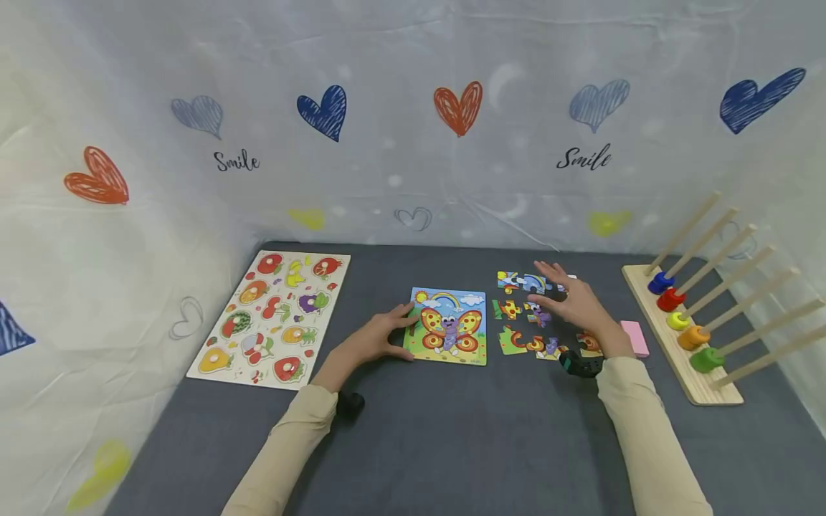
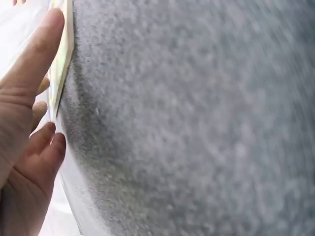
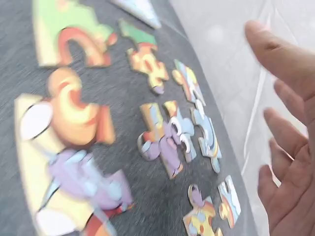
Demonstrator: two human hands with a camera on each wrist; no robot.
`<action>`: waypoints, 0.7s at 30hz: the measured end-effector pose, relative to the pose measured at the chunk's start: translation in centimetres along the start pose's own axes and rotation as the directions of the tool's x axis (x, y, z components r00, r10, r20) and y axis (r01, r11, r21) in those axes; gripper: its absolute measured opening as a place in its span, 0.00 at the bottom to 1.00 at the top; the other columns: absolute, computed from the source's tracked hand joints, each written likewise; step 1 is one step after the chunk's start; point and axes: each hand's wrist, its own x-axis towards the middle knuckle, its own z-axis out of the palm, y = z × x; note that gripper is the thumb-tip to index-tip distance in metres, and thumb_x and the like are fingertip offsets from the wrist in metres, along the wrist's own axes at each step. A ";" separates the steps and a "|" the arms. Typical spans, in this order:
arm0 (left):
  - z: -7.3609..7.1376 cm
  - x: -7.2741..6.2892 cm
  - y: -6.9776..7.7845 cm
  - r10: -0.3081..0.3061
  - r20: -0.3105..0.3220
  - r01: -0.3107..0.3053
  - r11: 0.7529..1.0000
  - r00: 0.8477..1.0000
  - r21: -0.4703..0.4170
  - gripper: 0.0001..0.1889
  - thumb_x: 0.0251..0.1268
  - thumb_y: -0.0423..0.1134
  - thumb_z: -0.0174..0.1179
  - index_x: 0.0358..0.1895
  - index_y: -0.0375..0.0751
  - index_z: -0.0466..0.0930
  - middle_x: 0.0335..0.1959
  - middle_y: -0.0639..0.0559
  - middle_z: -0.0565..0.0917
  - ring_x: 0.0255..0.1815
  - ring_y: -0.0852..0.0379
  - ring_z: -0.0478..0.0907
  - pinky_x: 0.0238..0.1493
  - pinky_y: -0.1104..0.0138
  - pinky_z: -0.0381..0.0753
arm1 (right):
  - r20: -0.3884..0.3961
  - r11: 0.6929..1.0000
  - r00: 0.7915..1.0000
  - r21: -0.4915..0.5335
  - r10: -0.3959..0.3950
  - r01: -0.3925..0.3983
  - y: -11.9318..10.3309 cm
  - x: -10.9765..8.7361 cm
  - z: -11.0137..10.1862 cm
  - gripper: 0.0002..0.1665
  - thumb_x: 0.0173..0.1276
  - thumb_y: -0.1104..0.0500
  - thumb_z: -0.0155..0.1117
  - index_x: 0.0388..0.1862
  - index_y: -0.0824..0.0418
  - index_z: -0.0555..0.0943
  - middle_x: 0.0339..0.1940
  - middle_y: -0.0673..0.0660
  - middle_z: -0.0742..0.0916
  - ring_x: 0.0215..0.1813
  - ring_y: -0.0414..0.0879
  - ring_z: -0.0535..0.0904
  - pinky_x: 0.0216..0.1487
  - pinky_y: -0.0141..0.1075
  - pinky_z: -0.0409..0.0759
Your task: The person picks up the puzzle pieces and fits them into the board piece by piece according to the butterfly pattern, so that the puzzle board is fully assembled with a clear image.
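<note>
A square butterfly picture board (image 1: 452, 330) lies on the dark cloth near the middle of the table. My left hand (image 1: 381, 335) is at its left side, fingertips at the edge and thumb by the lower left corner. In the left wrist view the thumb (image 2: 37, 56) is straight beside the board's edge (image 2: 66, 54). My right hand (image 1: 574, 304) hovers over loose jigsaw pieces (image 1: 513, 342), fingers spread and holding nothing. The right wrist view shows a purple piece (image 3: 162, 147), a green piece (image 3: 54, 34) and several others lying apart.
A fruit puzzle board (image 1: 267, 319) lies at the left. On the right stands a wooden peg rack (image 1: 684, 337) with coloured rings on upright rods. A pink block (image 1: 635, 338) lies between the rack and my right wrist. A printed curtain (image 1: 400, 143) hangs behind the table.
</note>
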 end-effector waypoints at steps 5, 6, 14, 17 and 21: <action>0.0 0.1 -0.3 0.017 0.023 -0.017 1.000 1.000 0.010 0.41 0.52 0.46 0.71 0.68 0.33 0.66 0.72 0.38 0.60 0.71 0.42 0.60 0.65 0.54 0.69 | -0.007 0.986 1.000 0.168 0.008 -0.007 0.3 1.2 0.3 0.39 0.65 0.50 0.67 0.72 0.59 0.66 0.63 0.68 0.76 0.45 0.62 0.82 0.41 0.45 0.82; 0.0 0.0 -0.3 0.014 0.025 -0.015 1.000 1.000 0.010 0.41 0.52 0.46 0.71 0.68 0.33 0.66 0.72 0.39 0.61 0.70 0.42 0.61 0.65 0.55 0.69 | -0.002 0.975 1.000 0.223 0.013 -0.012 0.4 1.5 0.4 0.38 0.65 0.51 0.67 0.71 0.61 0.67 0.62 0.67 0.77 0.52 0.61 0.80 0.49 0.44 0.82; 0.4 0.3 -0.1 0.008 0.026 -0.009 0.999 1.000 0.039 0.41 0.50 0.46 0.71 0.67 0.32 0.67 0.71 0.39 0.62 0.69 0.43 0.62 0.64 0.56 0.70 | 0.023 0.870 0.996 0.486 0.082 -0.083 1.8 2.7 1.0 0.37 0.64 0.56 0.68 0.68 0.68 0.68 0.66 0.69 0.73 0.66 0.61 0.69 0.52 0.23 0.77; 0.4 0.3 0.1 0.018 0.015 -0.018 0.999 1.000 0.044 0.40 0.49 0.45 0.72 0.66 0.31 0.68 0.70 0.37 0.63 0.69 0.42 0.63 0.63 0.56 0.71 | 0.021 0.882 0.994 0.460 0.106 -0.104 1.9 3.2 0.9 0.36 0.63 0.57 0.69 0.67 0.68 0.70 0.65 0.69 0.74 0.66 0.60 0.70 0.55 0.27 0.77; 0.3 0.2 0.3 0.020 0.001 -0.020 0.999 1.000 0.037 0.39 0.48 0.43 0.72 0.64 0.29 0.69 0.69 0.36 0.64 0.68 0.41 0.63 0.63 0.55 0.71 | 0.052 0.905 0.988 0.399 0.142 -0.151 1.7 3.7 0.8 0.36 0.63 0.56 0.70 0.67 0.67 0.70 0.66 0.66 0.74 0.67 0.58 0.69 0.61 0.40 0.74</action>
